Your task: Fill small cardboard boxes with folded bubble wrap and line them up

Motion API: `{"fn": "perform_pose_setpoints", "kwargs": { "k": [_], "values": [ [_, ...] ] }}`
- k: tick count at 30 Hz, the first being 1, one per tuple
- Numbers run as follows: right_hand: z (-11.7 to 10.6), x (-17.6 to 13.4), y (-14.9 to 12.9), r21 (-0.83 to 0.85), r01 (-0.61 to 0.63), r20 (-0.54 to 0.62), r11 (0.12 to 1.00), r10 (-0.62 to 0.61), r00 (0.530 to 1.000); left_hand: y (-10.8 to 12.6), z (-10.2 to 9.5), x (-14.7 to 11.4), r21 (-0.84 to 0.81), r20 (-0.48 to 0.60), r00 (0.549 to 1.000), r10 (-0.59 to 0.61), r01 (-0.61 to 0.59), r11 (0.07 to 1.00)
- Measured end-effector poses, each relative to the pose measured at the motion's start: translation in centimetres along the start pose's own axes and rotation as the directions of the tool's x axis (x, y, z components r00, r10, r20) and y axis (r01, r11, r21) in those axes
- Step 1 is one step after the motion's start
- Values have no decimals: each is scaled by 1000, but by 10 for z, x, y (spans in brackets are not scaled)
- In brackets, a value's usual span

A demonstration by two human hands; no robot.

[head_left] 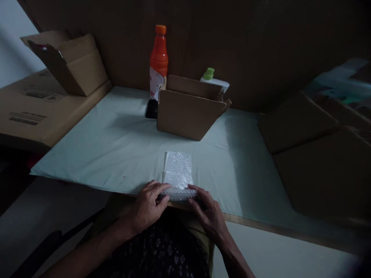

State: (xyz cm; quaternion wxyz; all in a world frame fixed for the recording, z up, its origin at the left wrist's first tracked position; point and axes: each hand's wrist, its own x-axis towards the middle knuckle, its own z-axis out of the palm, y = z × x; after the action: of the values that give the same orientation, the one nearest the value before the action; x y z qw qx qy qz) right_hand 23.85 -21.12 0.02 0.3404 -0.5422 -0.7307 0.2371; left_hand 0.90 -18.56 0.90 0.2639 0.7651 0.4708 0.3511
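A strip of clear bubble wrap lies flat on the table's cloth, its near end folded or rolled up at the front edge. My left hand grips the left end of that roll between thumb and fingers. At the right end, my right hand pinches it the same way. Whether anything is inside the roll cannot be made out. Beyond the strip stands an open cardboard box, its contents hidden from this angle.
An orange bottle, a dark phone-like slab and a white bottle with a green cap are behind the box. Cardboard boxes flank both sides: one open on a larger carton at left, another holding plastic items at right.
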Motion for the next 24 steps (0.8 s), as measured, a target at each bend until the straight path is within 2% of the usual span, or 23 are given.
{"fn": "perform_pose_setpoints", "kwargs": {
  "k": [4, 7, 8, 10, 13, 16, 18, 21, 24],
  "values": [
    [-3, -8, 2, -113, 13, -116, 994, -26, 993, -2, -3, 14, -22, 91, 992, -84, 86, 996],
    [-6, -9, -3, -242, 86, -198, 966, -136, 971, -3, -7, 28, 1, 225, 963, -145, 149, 989],
    [-6, -7, -5, -281, 128, -177, 951, -182, 967, -3, -7, 33, 28, 263, 951, -161, 159, 987],
    [-5, -1, -8, -344, 215, -53, 914, -248, 967, -4, -7, 41, 103, 302, 935, -185, 161, 982],
    [0, 14, -8, -382, 283, 114, 880, -259, 959, -7, -3, 45, 210, 242, 953, -183, 133, 969],
    [1, 26, -5, -372, 273, 118, 887, -247, 962, -11, -4, 38, 211, 43, 997, -58, 48, 976],
    [-1, 31, -4, -337, 270, 105, 902, -249, 963, -10, -8, 31, 169, -50, 997, 54, -45, 985],
    [-7, 39, -4, -243, 271, 117, 931, -249, 961, -7, -12, 24, 90, -20, 990, 143, -141, 986],
    [-14, 48, -4, -159, 211, 136, 964, -190, 972, -7, -11, 25, 52, -20, 992, 125, -123, 991]
  ]
}}
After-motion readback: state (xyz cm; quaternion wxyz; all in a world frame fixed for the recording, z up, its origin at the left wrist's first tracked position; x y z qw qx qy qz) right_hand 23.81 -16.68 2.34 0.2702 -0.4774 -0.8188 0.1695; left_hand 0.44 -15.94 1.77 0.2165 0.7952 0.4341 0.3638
